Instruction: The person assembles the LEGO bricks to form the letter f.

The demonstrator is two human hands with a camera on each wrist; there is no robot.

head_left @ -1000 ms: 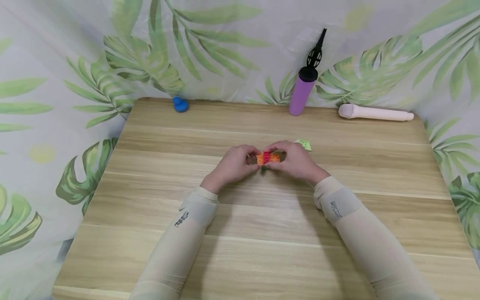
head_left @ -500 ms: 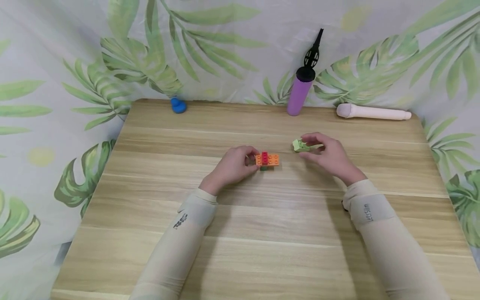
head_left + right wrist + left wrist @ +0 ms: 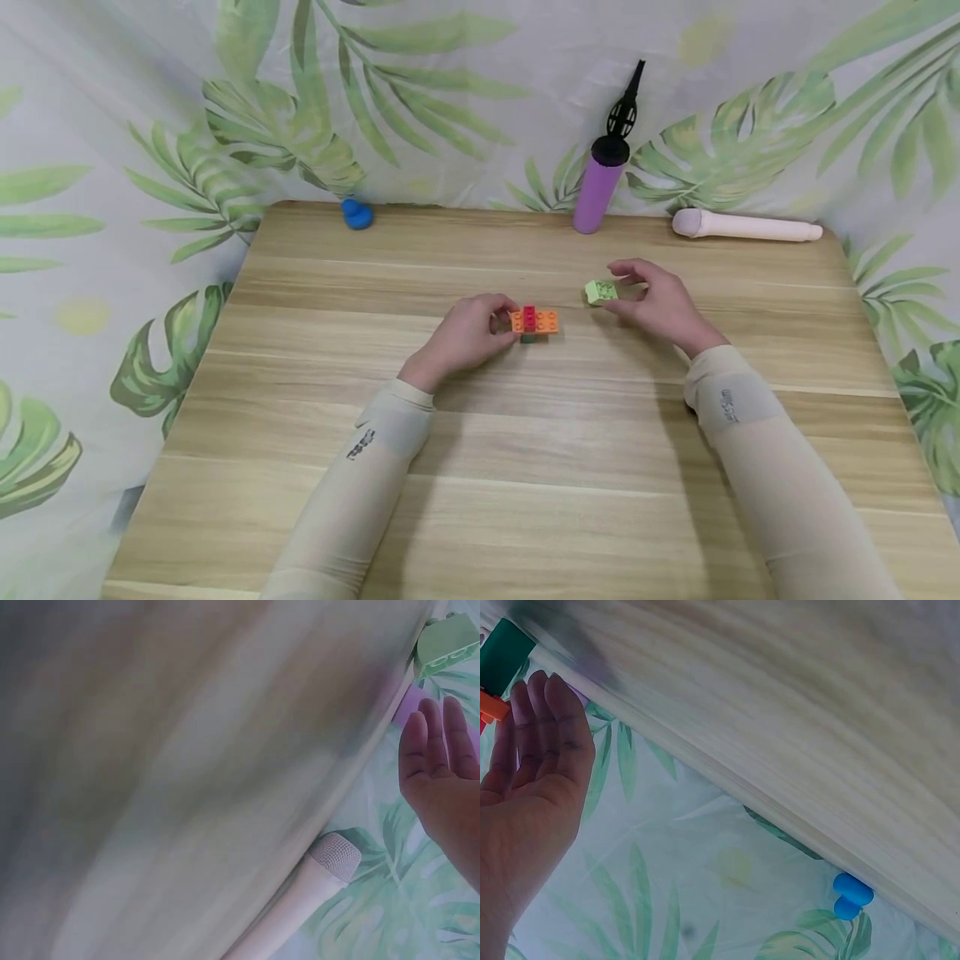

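Left of the table's middle, my left hand (image 3: 470,332) pinches the left end of a small toy building-brick assembly. It has an orange studded plate (image 3: 546,322), a narrow red brick (image 3: 529,318) across the top and a dark green brick (image 3: 505,657) beneath, best seen in the left wrist view. Farther back and to the right, a light green toy brick (image 3: 601,292) lies on the table with its patterned face up. Around its right side, my right hand (image 3: 662,307) is spread, thumb at the near corner and forefinger raised behind. Its fingers (image 3: 435,746) look fairly straight in the right wrist view.
Along the back edge of the wooden table (image 3: 480,500) stand a blue rubber duck (image 3: 357,214), a purple hand pump (image 3: 600,187) with a black nozzle, and a pale pink microphone (image 3: 750,226) lying on its side. A leaf-print cloth (image 3: 450,100) hangs behind.
My right hand has let go of the orange and red bricks and moved right to the light green brick, its fingers now parting from it. My left hand stays at the assembly.
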